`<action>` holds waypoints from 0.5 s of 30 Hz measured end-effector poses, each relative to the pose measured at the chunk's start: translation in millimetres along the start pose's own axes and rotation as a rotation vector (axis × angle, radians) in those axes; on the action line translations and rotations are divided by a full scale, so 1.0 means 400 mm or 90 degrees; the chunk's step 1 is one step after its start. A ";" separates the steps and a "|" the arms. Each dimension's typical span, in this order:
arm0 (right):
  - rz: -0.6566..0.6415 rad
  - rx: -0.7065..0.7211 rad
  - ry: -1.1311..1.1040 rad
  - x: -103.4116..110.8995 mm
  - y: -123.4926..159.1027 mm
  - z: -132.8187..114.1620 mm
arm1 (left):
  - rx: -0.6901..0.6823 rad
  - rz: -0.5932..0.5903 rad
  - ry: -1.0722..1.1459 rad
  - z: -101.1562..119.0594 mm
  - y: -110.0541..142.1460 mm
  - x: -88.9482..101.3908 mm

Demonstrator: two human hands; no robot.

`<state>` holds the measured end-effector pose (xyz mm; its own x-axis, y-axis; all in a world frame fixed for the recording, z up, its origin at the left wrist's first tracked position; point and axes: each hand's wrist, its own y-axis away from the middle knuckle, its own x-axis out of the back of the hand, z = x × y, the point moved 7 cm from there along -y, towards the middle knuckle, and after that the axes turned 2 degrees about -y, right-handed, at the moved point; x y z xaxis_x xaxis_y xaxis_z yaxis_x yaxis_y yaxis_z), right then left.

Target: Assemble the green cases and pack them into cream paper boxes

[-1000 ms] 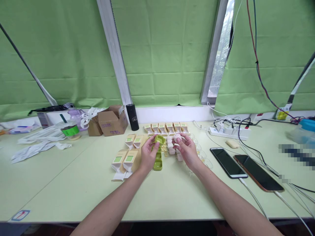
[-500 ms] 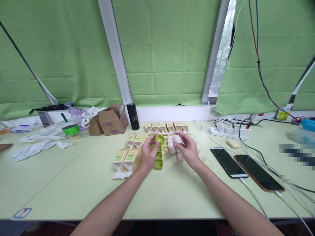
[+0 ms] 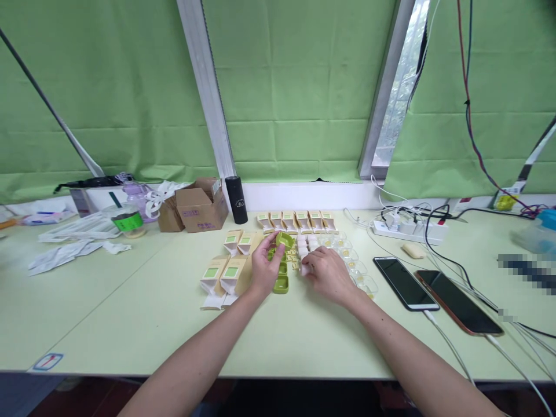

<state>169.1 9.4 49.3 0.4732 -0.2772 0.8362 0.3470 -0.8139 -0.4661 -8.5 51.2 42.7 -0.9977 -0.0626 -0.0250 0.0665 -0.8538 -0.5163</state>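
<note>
My left hand [image 3: 266,263] is closed on a small olive-green square case [image 3: 285,241], raised above a column of similar green cases [image 3: 281,284]. My right hand [image 3: 329,273] reaches down over the rows of small pale pink blocks [image 3: 302,244]. Its thumb and fingertips are pinched round the nearest pale pink block [image 3: 306,269], partly covered by the hand. Between the green cases and the pink blocks lie tiny yellow pieces [image 3: 294,255]. Clear plastic covers [image 3: 357,267] with yellow marks stand in rows to the right of my right hand.
Small kraft-paper boxes [image 3: 234,277] with green labels stand left of my left hand; more open boxes [image 3: 296,222] line the back. A brown carton [image 3: 201,209] and black flask [image 3: 236,200] stand behind. Two phones [image 3: 406,282] with cables and a power strip [image 3: 410,230] lie right.
My right hand, which held a pale pink block up beside the green case, has lowered to the block rows with its back turned upward. My left hand keeps its hold. The view has shifted slightly.
</note>
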 end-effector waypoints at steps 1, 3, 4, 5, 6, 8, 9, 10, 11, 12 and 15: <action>-0.006 0.007 0.016 -0.002 0.000 -0.005 | 0.001 0.001 -0.003 0.000 0.000 0.000; -0.013 0.017 0.044 -0.004 0.001 -0.012 | 0.001 0.003 -0.009 -0.001 0.001 0.000; -0.017 0.021 0.055 -0.006 0.001 -0.015 | 0.000 0.002 -0.012 -0.001 0.002 0.000; -0.023 0.023 0.067 -0.009 0.001 -0.016 | -0.001 0.000 -0.014 0.000 0.002 -0.001; -0.028 0.026 0.079 -0.011 0.001 -0.017 | -0.002 -0.003 -0.014 0.001 0.002 -0.001; -0.033 0.029 0.100 -0.016 0.002 -0.019 | -0.003 -0.008 -0.011 0.004 0.003 -0.003; -0.030 0.030 0.110 -0.016 0.003 -0.019 | -0.003 -0.009 -0.009 0.005 0.004 -0.003; -0.023 0.029 0.119 -0.016 0.003 -0.017 | -0.003 -0.009 -0.006 0.007 0.004 -0.003; -0.014 0.025 0.127 -0.014 0.004 -0.015 | -0.003 -0.009 -0.003 0.008 0.004 -0.003; -0.004 0.020 0.132 -0.013 0.004 -0.011 | -0.002 -0.009 0.001 0.009 0.005 -0.003; 0.006 0.005 0.130 -0.009 0.004 0.003 | 0.011 -0.011 0.023 0.007 0.005 -0.006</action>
<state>169.0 9.5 45.2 0.3024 -0.3828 0.8729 0.3501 -0.8072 -0.4752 -6.1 48.1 44.2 -0.9985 -0.0288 -0.0469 0.0484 -0.8636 -0.5018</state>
